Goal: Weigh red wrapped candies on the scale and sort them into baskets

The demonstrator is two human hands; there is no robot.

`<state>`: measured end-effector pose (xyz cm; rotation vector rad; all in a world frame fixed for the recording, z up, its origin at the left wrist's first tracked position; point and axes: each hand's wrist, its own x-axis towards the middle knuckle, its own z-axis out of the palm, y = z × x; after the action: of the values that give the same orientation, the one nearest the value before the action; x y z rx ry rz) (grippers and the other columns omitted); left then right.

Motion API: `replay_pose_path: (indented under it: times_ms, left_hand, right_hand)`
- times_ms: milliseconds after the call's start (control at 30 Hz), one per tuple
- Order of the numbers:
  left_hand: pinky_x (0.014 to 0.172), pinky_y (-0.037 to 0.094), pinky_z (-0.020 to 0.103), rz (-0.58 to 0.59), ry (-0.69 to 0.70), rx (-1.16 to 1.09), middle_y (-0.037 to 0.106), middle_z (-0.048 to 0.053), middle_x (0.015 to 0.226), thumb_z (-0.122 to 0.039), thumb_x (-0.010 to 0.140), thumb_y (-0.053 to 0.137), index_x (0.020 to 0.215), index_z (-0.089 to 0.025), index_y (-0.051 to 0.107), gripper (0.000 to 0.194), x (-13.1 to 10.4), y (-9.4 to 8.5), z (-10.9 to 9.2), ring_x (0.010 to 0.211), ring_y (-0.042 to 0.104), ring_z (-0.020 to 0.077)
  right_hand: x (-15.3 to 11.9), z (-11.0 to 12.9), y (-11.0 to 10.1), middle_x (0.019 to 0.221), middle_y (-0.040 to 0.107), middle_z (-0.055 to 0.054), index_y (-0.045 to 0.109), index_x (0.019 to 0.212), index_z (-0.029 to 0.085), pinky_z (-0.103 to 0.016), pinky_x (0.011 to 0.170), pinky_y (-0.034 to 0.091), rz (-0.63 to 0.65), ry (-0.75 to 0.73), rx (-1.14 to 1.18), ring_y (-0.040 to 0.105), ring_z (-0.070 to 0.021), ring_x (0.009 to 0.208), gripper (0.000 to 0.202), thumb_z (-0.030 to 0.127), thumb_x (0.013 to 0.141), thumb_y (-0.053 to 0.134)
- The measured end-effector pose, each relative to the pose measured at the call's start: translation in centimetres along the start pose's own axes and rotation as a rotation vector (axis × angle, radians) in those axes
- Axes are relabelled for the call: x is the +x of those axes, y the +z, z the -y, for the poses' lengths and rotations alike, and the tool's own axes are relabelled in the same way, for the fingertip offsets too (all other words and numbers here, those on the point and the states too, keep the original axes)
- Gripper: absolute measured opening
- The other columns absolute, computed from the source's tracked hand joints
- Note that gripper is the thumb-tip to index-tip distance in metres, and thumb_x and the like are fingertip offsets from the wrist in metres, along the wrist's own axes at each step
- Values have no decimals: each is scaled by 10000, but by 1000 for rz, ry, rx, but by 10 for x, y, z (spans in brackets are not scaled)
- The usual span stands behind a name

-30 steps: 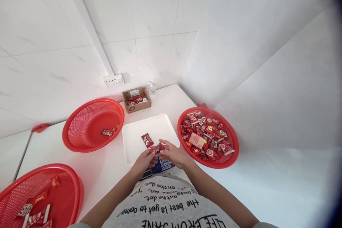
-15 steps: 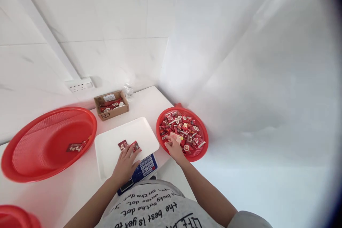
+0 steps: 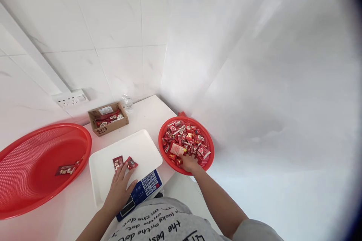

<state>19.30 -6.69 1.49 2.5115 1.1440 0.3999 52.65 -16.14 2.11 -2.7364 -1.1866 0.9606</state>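
My left hand rests over the white tray of a scale, fingers spread. Its fingertips touch or lie close by two small red snack packets: a flat one and a crumpled one. My right hand reaches into a round red basket heaped with small red-wrapped packets. Its fingers are apart and point down among the packets, with the tips partly hidden and nothing visibly held. A pale pink packet lies just left of this hand.
A larger red basket at left holds a few packets. Behind the tray stand a cardboard box of red packets and a clear plastic container. The scale's blue keypad is nearest my body. A wall socket is behind.
My right hand has moved off the pink packet and down among packets to its right. The left hand has slid back slightly, uncovering more of the two packets. The view has shifted right.
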Motion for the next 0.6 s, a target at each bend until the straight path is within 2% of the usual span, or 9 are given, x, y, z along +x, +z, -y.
replay_pose_path:
  times_ms: [167, 233, 333, 400, 467, 533, 600]
  left_hand:
    - [1027, 322, 516, -22, -22, -60, 396, 94, 1407, -407, 858, 412, 1182, -236, 567, 398, -4, 2, -5, 1337, 261, 301]
    - [1031, 316, 525, -39, -35, -78, 416, 92, 1393, -408, 856, 410, 1164, -235, 575, 390, -6, 1, -3, 1334, 270, 301]
    - [1034, 315, 531, -50, -54, -108, 435, 87, 1380, -416, 849, 417, 1139, -236, 587, 381, -8, 0, 0, 1329, 281, 301]
    - [1033, 325, 524, -32, -70, -129, 438, 94, 1377, -419, 850, 417, 1146, -228, 584, 390, -10, -1, 1, 1324, 291, 300]
    - [1027, 340, 517, -15, -90, -148, 442, 94, 1372, -419, 852, 415, 1158, -228, 577, 395, -11, -2, 2, 1318, 304, 297]
    - [1024, 349, 514, -14, -104, -166, 451, 86, 1365, -418, 852, 414, 1156, -233, 577, 391, -12, -3, 2, 1314, 315, 293]
    - [1025, 348, 516, -20, -106, -180, 462, 86, 1354, -422, 849, 415, 1141, -229, 586, 390, -13, -4, 2, 1308, 324, 294]
  right_hand:
    - [5, 6, 8, 1394, 386, -85, 503, 1238, 343, -607, 998, 132, -28, -4, 46, 180, -423, 1305, 697, 260, 591, 747]
    - [5, 3, 9, 1409, 363, -79, 477, 1261, 361, -620, 990, 140, -43, -20, 39, 151, -422, 1315, 715, 231, 607, 735]
    - [6, 0, 8, 1414, 348, -80, 427, 1297, 383, -634, 942, 236, -32, -24, -43, 121, -429, 1324, 750, 166, 632, 697]
    - [7, 0, 6, 1414, 341, -94, 401, 1317, 379, -594, 914, 313, -15, -28, -73, 133, -420, 1327, 752, 125, 657, 656]
    - [7, 0, 4, 1394, 363, -118, 392, 1331, 356, -542, 906, 352, -2, -41, -64, 208, -398, 1313, 733, 106, 682, 621]
    - [6, -1, 2, 1361, 402, -134, 403, 1332, 326, -518, 924, 344, 6, -58, -52, 278, -377, 1287, 711, 109, 689, 616]
    - [5, -4, 1, 1348, 420, -136, 428, 1318, 310, -536, 948, 306, 16, -71, -38, 286, -383, 1279, 710, 138, 667, 653]
